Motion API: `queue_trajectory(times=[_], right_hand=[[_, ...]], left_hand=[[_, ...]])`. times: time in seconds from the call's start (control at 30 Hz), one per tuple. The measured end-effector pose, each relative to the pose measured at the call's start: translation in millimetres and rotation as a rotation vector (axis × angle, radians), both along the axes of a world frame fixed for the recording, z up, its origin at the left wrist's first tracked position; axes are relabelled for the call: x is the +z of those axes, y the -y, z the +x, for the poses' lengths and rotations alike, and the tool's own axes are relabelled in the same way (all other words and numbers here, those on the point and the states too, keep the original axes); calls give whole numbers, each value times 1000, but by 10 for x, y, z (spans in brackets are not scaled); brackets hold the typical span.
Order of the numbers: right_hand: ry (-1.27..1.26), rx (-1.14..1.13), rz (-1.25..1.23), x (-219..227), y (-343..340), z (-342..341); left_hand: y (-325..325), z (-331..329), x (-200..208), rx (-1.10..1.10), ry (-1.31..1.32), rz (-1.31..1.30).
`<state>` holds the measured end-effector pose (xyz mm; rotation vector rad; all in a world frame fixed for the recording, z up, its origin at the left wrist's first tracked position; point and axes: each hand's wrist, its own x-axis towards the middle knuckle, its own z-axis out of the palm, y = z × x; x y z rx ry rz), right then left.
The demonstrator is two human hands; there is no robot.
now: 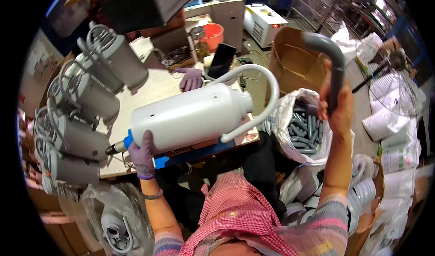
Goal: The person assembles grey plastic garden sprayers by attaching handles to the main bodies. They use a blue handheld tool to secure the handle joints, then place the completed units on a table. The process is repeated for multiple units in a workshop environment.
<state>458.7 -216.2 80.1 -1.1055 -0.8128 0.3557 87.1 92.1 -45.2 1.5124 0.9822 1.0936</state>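
My left hand (pixel 142 154), in a purple glove, grips the base end of a large white plastic cylinder body (pixel 190 115) lying on its side over the workbench (pixel 149 90). A white curved tube (pixel 267 97) loops from the cylinder's neck back toward its side. My bare right hand (pixel 336 106) is raised to the right and holds a grey curved handle piece (pixel 331 56) upright. Below that hand, a clear plastic bag (pixel 290 115) is full of several more grey handle pieces (pixel 304 133).
Several finished grey-white cylinder units (pixel 86 97) are stacked at the bench's left. A spare purple glove (pixel 191 79), an orange cup (pixel 213 34) and a dark phone-like slab (pixel 221 60) lie at the back. An open cardboard box (pixel 294 61) stands right; white bags and parts crowd the floor.
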Motion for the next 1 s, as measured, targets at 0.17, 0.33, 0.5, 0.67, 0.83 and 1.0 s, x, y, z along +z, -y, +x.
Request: queue_trajectory(times=[0.17,0.33,0.5,0.67,0.83,1.0], right_hand=[[259,436,-341,364,-1639,-489],[399,574,-486,155,-2260,-711],[505,551,-623,52,-2441,-763],[614,621,-722,102,-2527,-834],[539,655,-787,93,-2514,-806],[558,649,-734,58,-2469,-785]], left_hand=[[133,52,77,24,-7,17],[153,57,36,-13,11,-50],[134,69,5,-20,18,-80],[129,91,47,-27,55,-96],[118,60,37,-41,-10,-104],[105,66,-8,-34,4,-138]])
